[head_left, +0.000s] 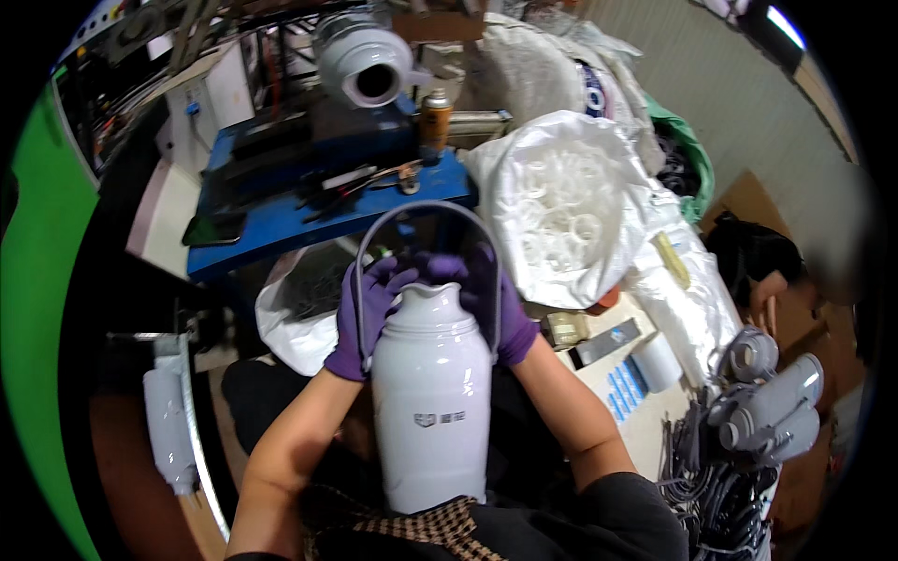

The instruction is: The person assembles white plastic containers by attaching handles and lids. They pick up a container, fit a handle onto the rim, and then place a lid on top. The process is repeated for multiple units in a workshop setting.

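A pale grey thermos flask casing (432, 393) stands upright against my body, its spouted neck facing away from me. A grey arched carrying handle (430, 205) rises over the neck, its ends reaching down both sides of the shoulder. My left hand (372, 309), in a purple glove, closes around the left side of the neck and handle. On the other side my right hand (500, 304), gloved alike, grips near the handle's right arm. The flask hides some fingertips behind the neck.
Beyond my hands is a blue workbench (346, 220) with tools, a phone (214, 229), a spray can (435, 122) and another grey flask body (365, 67). A white sack (505, 224) holds clear rings. Grey parts (772, 411) and black handles lie right, near another person's hand (771, 286).
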Motion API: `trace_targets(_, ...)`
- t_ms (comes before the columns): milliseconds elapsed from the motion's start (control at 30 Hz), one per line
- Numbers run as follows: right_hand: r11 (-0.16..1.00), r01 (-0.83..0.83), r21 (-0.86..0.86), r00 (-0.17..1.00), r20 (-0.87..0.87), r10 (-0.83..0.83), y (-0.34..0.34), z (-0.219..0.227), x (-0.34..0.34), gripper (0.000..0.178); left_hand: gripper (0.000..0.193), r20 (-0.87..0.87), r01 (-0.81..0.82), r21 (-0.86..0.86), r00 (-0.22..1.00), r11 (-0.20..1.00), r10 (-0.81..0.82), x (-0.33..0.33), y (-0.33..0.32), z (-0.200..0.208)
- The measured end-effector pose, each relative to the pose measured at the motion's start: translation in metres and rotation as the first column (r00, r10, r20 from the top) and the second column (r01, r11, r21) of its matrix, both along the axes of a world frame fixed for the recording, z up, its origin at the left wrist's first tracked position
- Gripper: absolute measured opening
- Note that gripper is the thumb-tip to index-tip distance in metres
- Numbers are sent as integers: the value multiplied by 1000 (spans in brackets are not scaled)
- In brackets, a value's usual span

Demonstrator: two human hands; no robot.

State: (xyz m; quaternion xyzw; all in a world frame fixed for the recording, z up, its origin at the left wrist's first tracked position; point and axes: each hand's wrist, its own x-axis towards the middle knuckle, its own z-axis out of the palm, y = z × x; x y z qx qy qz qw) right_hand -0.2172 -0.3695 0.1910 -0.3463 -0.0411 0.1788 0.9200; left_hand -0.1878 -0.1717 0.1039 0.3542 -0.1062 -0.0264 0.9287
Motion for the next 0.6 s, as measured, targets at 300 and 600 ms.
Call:
trace_targets(300, 758, 282, -588, 952, 271, -143, -210, 11, -35, 73, 42, 15, 63, 385, 997, 921, -75, -68, -12, -6)
trace_targets(600, -435, 582, -687, 537, 727, -428, -634, -76, -160, 42, 23, 167, -251, 49, 956, 967, 240, -69, 135, 81)
